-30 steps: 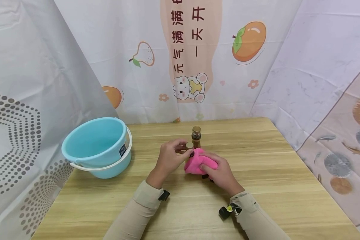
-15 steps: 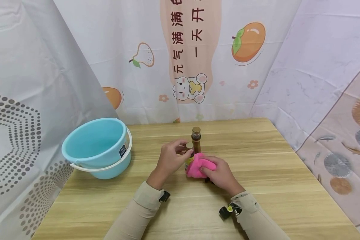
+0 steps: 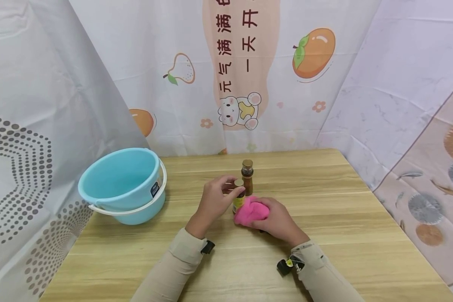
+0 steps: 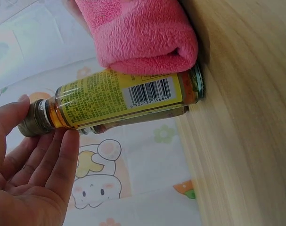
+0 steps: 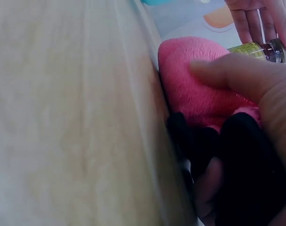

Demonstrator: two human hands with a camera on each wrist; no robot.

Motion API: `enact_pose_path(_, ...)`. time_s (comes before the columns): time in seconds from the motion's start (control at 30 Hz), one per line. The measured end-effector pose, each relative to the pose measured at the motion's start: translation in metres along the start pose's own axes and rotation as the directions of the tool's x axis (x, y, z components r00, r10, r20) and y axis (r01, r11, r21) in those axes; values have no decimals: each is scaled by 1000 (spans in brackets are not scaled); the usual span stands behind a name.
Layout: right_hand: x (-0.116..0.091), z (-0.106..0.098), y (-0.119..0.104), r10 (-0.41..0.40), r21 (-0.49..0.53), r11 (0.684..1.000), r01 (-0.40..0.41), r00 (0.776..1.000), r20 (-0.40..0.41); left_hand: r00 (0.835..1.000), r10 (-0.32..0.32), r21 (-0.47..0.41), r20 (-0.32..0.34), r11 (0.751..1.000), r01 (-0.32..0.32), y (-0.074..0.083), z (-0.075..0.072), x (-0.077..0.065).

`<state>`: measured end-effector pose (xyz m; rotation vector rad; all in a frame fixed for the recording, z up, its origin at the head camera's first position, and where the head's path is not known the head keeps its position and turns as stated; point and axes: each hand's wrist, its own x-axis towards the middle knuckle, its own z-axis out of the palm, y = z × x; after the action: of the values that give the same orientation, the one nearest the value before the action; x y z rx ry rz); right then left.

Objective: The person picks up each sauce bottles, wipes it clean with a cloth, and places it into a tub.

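Observation:
A small glass bottle with a yellow label [image 4: 100, 99] and a brownish-gold cap [image 4: 32, 118] stands upright on the table. My left hand [image 3: 216, 199] holds it at the cap and neck between thumb and fingers. Against its lower side lies a folded pink towel [image 3: 251, 212], gripped by my right hand [image 3: 281, 221], whose thumb presses on the plush cloth in the right wrist view. The towel hides part of the label. Black soft-looking pieces [image 5: 246, 165] show under the right hand; their kind is unclear. Just behind stands a second, brown bottle [image 3: 247, 181] with a gold cap.
A light blue bucket [image 3: 117, 178] with a white handle [image 3: 136, 209] stands at the table's left. The wooden table [image 3: 343, 235] ends at a printed curtain [image 3: 181, 105] behind, with more hanging cloth on both sides.
My right hand has slid the towel down along the bottle, so more of the yellow label and the rear bottle show. My left hand stays at the cap.

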<state>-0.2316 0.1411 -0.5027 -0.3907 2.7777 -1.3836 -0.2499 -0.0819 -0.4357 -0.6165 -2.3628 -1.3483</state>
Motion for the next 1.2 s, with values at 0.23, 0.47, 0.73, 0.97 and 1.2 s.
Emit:
enact_pose_path(0.23,-1,-6,-3,54,19,998,-53,994,-98,1000,9,5,6,1000,-9,-2,0,1)
enact_pose_path(0.47,1,-10,-3,126,8,992,-127,972,-197,1000,18,22,4,1000,-18,-3,-1,1)
enact_pose_path(0.73,-1,-11,-7,135,72,990,-118,940,-313,1000,24,20,14,1000,-24,-3,-1,1)
enact_pose_path(0.97,-2,-3,-10,-59,123,986,114,920,-387,999,36,25,7,999,-36,-4,-2,0)
enact_pose_path(1.2,-4,0,-11,-234,190,928,320,899,-370,998,54,8,11,999,-54,-4,-3,0)
